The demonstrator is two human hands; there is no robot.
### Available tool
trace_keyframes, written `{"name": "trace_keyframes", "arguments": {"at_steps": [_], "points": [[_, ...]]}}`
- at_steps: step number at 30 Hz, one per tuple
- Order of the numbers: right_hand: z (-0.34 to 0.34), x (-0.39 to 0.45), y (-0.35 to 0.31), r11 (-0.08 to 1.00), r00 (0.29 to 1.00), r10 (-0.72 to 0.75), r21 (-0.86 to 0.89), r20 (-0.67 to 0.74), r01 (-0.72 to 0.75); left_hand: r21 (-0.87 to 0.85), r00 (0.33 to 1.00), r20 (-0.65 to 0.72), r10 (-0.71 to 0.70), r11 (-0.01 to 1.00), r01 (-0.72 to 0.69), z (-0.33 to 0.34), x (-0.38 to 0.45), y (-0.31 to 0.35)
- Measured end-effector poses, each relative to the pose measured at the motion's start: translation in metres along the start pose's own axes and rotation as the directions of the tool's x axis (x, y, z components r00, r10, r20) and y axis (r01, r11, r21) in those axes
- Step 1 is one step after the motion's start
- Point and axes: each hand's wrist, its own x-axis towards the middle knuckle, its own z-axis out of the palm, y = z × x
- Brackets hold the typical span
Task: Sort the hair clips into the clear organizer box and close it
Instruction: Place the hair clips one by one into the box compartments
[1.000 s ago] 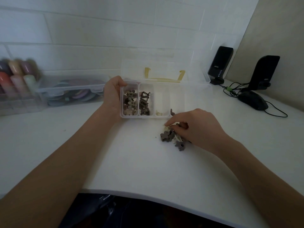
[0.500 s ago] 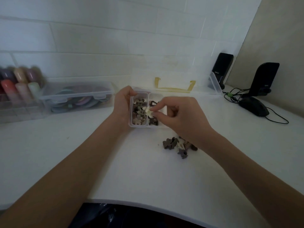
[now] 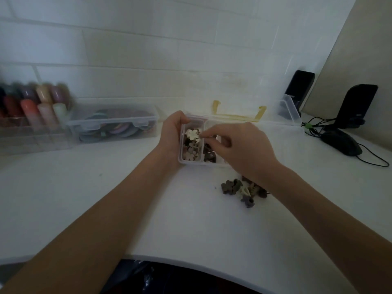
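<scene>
The clear organizer box (image 3: 192,163) lies open on the white table, its lid with a yellow latch (image 3: 237,116) leaning back toward the wall. My left hand (image 3: 171,132) grips the box's left end. My right hand (image 3: 241,149) hovers over the box. Its fingertips pinch the right edge of a cream flower hair clip (image 3: 192,134), which sits on top of the clips in the leftmost compartment. Dark clips fill the second compartment (image 3: 210,155). A small pile of brown and cream hair clips (image 3: 237,187) lies on the table in front of the box, partly under my right wrist.
A closed clear box of coloured items (image 3: 114,126) and a rack of coloured bottles (image 3: 31,109) stand at the left by the wall. Two black speakers (image 3: 299,90) (image 3: 356,105), a black mouse (image 3: 341,143) and cables are at the right. The table's front edge (image 3: 191,259) is near me.
My right hand picked a cream clip from the pile, carried it up and left over the box, and lowered it onto the leftmost compartment. The left hand kept its hold on the box.
</scene>
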Motion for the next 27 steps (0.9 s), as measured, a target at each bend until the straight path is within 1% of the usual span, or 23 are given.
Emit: {"name": "trace_keyframes", "arguments": {"at_steps": [2, 4, 5, 6, 8, 9, 10, 12, 17, 20, 24, 27], "points": [[-0.007, -0.014, 0.014, 0.998, 1.0, -0.008, 0.06, -0.028, 0.01, 0.044, 0.999, -0.028, 0.016, 0.999, -0.014, 0.0, 0.0, -0.001], [-0.016, -0.027, 0.025, 0.997, 1.0, 0.015, 0.072, -0.006, -0.015, 0.059, 0.999, -0.029, 0.026, 0.998, -0.025, 0.001, 0.0, 0.001], [-0.023, -0.033, 0.03, 0.995, 0.999, 0.033, 0.088, 0.036, -0.036, 0.06, 0.999, -0.033, 0.039, 0.998, -0.037, 0.002, -0.001, 0.001], [-0.029, -0.037, 0.035, 0.992, 0.993, 0.046, 0.108, 0.11, -0.058, 0.065, 0.998, -0.04, 0.05, 0.997, -0.048, 0.002, 0.0, 0.001], [-0.041, -0.039, 0.043, 0.991, 0.954, 0.032, 0.114, 0.298, -0.069, 0.063, 0.998, -0.035, 0.05, 0.997, -0.048, 0.0, 0.0, 0.002], [-0.045, -0.04, 0.045, 0.993, 0.931, 0.021, 0.1, 0.365, -0.062, 0.06, 0.999, -0.032, 0.043, 0.997, -0.041, 0.0, 0.001, 0.001], [-0.046, -0.04, 0.046, 0.995, 0.914, 0.021, 0.08, 0.406, -0.059, 0.059, 0.999, -0.033, 0.041, 0.998, -0.039, -0.001, 0.002, 0.0], [-0.046, -0.041, 0.045, 0.999, 0.897, 0.038, 0.018, 0.441, -0.051, 0.05, 0.998, -0.029, 0.049, 0.998, -0.047, 0.0, 0.001, -0.001], [-0.035, -0.046, 0.034, 0.995, 0.877, 0.055, -0.102, 0.477, -0.007, 0.027, 0.998, -0.002, 0.056, 0.998, -0.056, 0.004, -0.002, -0.001], [-0.028, -0.049, 0.029, 0.991, 0.889, 0.037, -0.132, 0.456, 0.027, 0.02, 0.998, -0.003, 0.061, 0.998, -0.061, 0.004, -0.001, -0.002], [-0.024, -0.05, 0.026, 0.998, 0.906, 0.017, -0.063, 0.422, 0.01, 0.005, 0.998, 0.009, 0.059, 0.998, -0.059, 0.005, -0.002, -0.002], [-0.021, -0.049, 0.028, 0.996, 0.944, -0.031, 0.089, 0.327, 0.002, 0.006, 0.998, 0.011, 0.06, 0.998, -0.06, 0.005, -0.003, -0.002]]}}
